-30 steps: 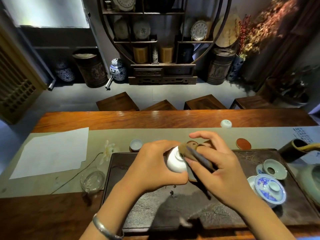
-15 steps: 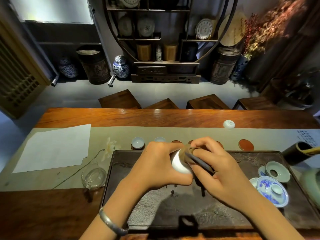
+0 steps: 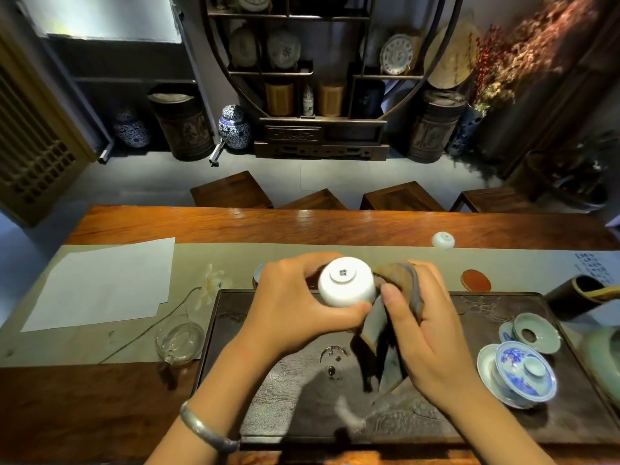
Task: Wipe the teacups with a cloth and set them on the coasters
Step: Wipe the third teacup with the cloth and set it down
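Note:
My left hand (image 3: pixel 295 307) grips a white teacup (image 3: pixel 346 281), tilted so that its marked foot faces the camera, above the dark tea tray (image 3: pixel 503 414). My right hand (image 3: pixel 426 330) holds a folded brown cloth (image 3: pixel 385 333) that touches the cup's right side and hangs down toward the tray. A red-brown coaster (image 3: pixel 475 280) lies on the green runner just behind the tray. Another white teacup (image 3: pixel 443 240) sits upside down farther back. A further cup (image 3: pixel 258 274) on a coaster is mostly hidden behind my left hand.
A blue-and-white lidded gaiwan (image 3: pixel 523 372) on its saucer and a pale green strainer dish (image 3: pixel 536 332) stand at the tray's right. A glass pitcher (image 3: pixel 179 340) sits left of the tray, with white paper (image 3: pixel 100 283) beyond it. A dark holder (image 3: pixel 577 297) stands at far right.
My left hand has turned the cup so its foot now faces up toward the camera. The cloth has come off the cup's mouth and now hangs beside it in my right hand.

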